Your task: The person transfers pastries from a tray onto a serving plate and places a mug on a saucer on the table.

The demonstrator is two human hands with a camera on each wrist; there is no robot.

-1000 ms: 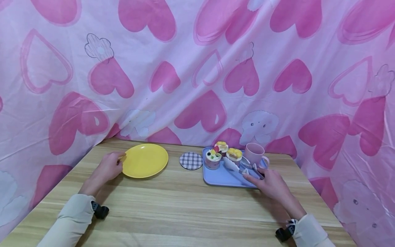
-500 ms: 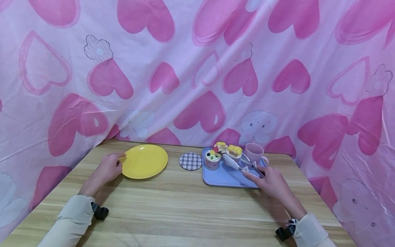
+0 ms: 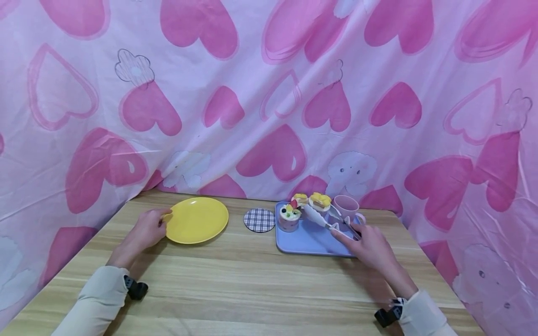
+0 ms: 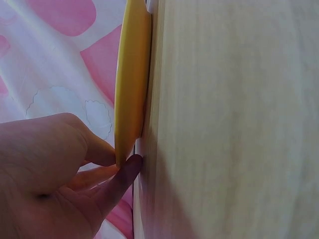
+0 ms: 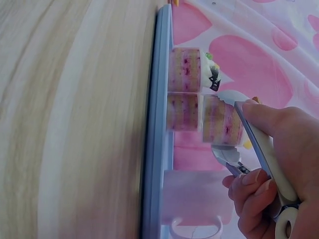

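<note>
My left hand [image 3: 145, 228] pinches the near-left rim of a yellow plate [image 3: 196, 220], which rests on the table. In the left wrist view, thumb and fingers meet at the edge of the plate [image 4: 130, 79]. My right hand [image 3: 371, 245] grips metal tongs with pale tips [image 3: 314, 217]. Between those tips sits a layered cake cup [image 5: 219, 119] topped with yellow fruit, raised above the blue tray [image 3: 302, 243]. Also on the tray stand a berry-topped cake cup [image 3: 289, 219], another yellow-topped cup [image 3: 300, 199] behind it, and a pink mug [image 3: 346, 205].
A round checked coaster [image 3: 259, 220] lies between plate and tray. The wooden table [image 3: 252, 289] ends at a pink heart-patterned cloth [image 3: 269, 93] behind. The mug's handle [image 5: 197, 226] points toward the right hand's side.
The tongs have risen slightly with the yellow-topped cake cup between their tips, lifting it off the tray. My left hand and the plate have hardly moved.
</note>
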